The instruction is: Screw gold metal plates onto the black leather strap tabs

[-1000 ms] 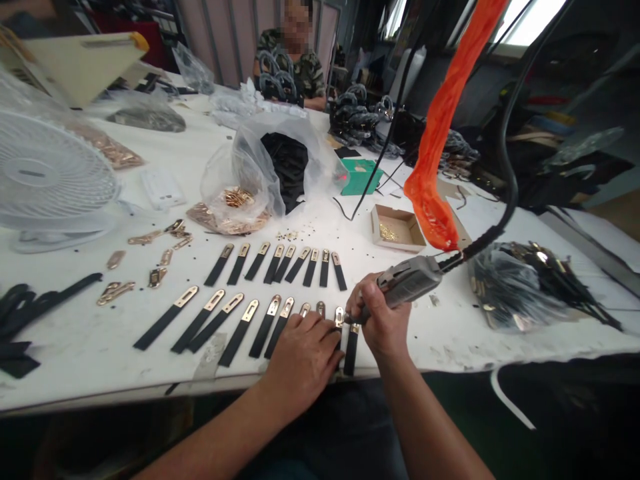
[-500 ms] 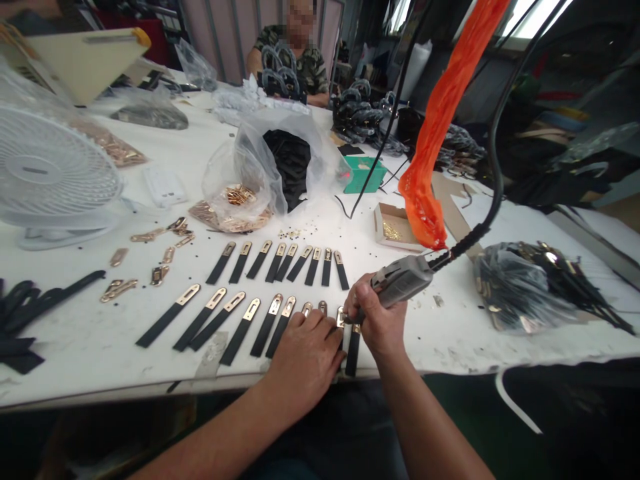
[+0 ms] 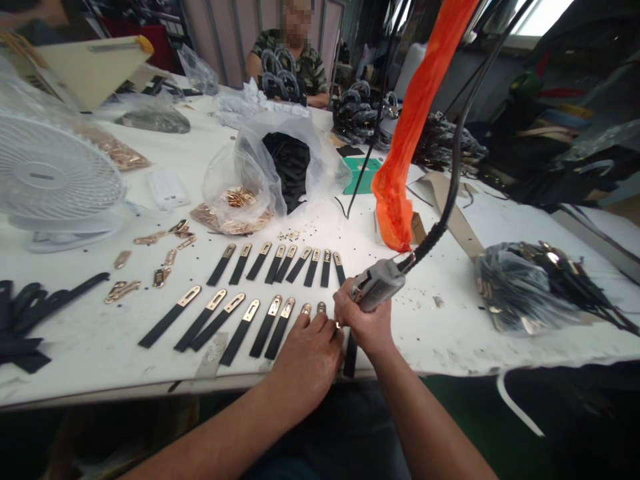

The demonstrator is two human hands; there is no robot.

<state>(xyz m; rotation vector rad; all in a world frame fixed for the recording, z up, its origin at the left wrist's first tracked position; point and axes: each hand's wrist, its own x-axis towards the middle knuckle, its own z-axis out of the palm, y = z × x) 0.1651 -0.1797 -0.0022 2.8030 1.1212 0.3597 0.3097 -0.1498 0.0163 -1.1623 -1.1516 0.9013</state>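
Observation:
My right hand (image 3: 367, 323) is closed around a grey electric screwdriver (image 3: 379, 285). Its cord end points up and away, and its tip is hidden by my fingers. My left hand (image 3: 311, 357) lies with curled fingers over a black strap with a gold metal end plate (image 3: 339, 325), pinning it to the table beside the screwdriver's tip. Most of that strap is covered by the hand. One black strap (image 3: 351, 357) shows under my right wrist. To the left, several plated straps (image 3: 243, 333) form a near row, with a far row of shorter-looking straps (image 3: 311, 267) behind it.
Orange wrapping (image 3: 400, 180) and a black cord (image 3: 453, 173) hang above the screwdriver. Loose gold plates (image 3: 124, 289), a fan (image 3: 55, 170) and black strips (image 3: 25, 313) are at left. Behind stand plastic bags (image 3: 320, 160); another bag (image 3: 520, 287) is at right. A person (image 3: 315, 63) sits opposite.
The screwdriver and my right hand have shifted left, toward my left hand. The orange wrapping and cord have swung left too. My left hand has stayed nearly in place.

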